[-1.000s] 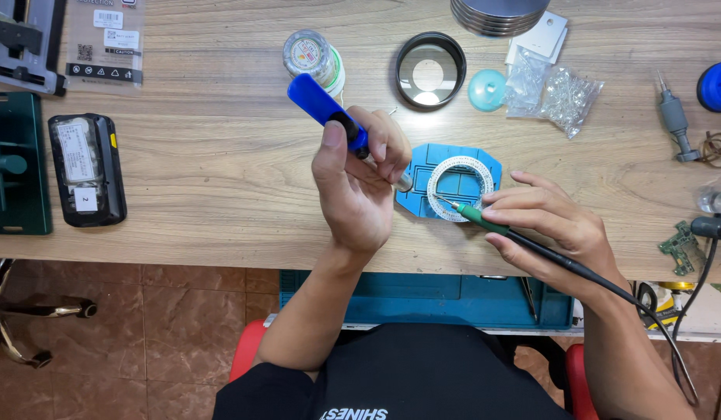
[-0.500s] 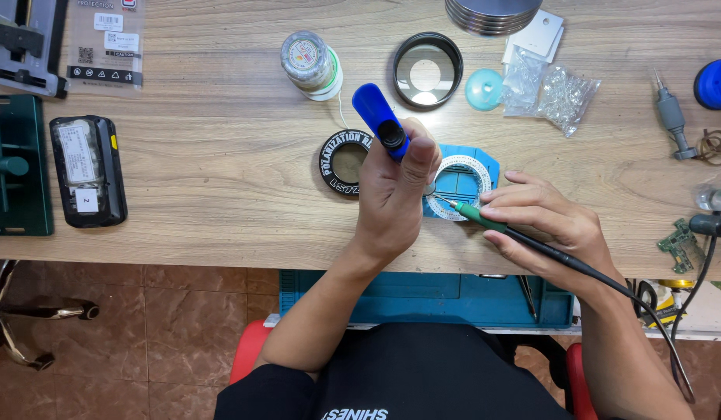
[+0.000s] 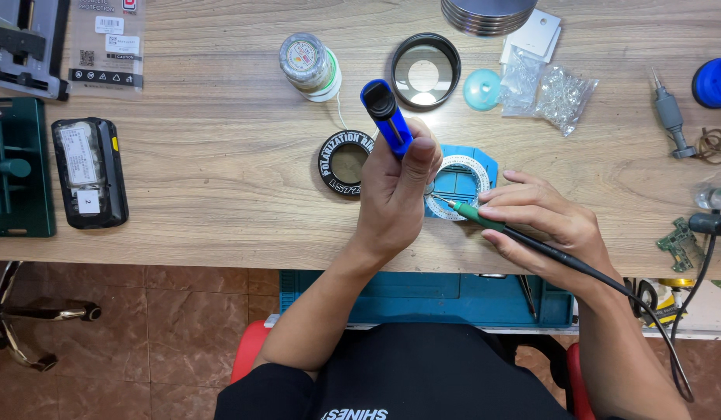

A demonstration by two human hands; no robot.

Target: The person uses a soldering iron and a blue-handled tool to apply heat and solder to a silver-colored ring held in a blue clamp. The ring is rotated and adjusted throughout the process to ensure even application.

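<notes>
Blue plastic work holder (image 3: 485, 165), fitted with a white graduated ring (image 3: 463, 165), lies on the pale wooden bench (image 3: 205, 155) near its front edge, partly hidden by the left hand (image 3: 395, 194). That hand is closed around a fat blue pen-shaped tool (image 3: 386, 117) with a black end, its body slanting up and away from the holder. The right hand (image 3: 543, 225) pinches a slim green-gripped soldering iron (image 3: 473, 214) between thumb and fingers; its metal tip rests at the ring, and a black cord (image 3: 609, 284) trails off past the wrist.

Just left of the left hand lies a black roll of tape (image 3: 341, 162) with white lettering round its face. Behind it stands a spool of solder wire (image 3: 308, 64) under a round printed label. A black-rimmed round lens (image 3: 425, 71) and a small teal disc (image 3: 482, 88) sit further back, beside crinkled clear plastic bags (image 3: 547, 89). At far left lie a black phone (image 3: 88, 171) bearing white stickers and a flat clear package (image 3: 105, 43) with black-and-white labels.
</notes>
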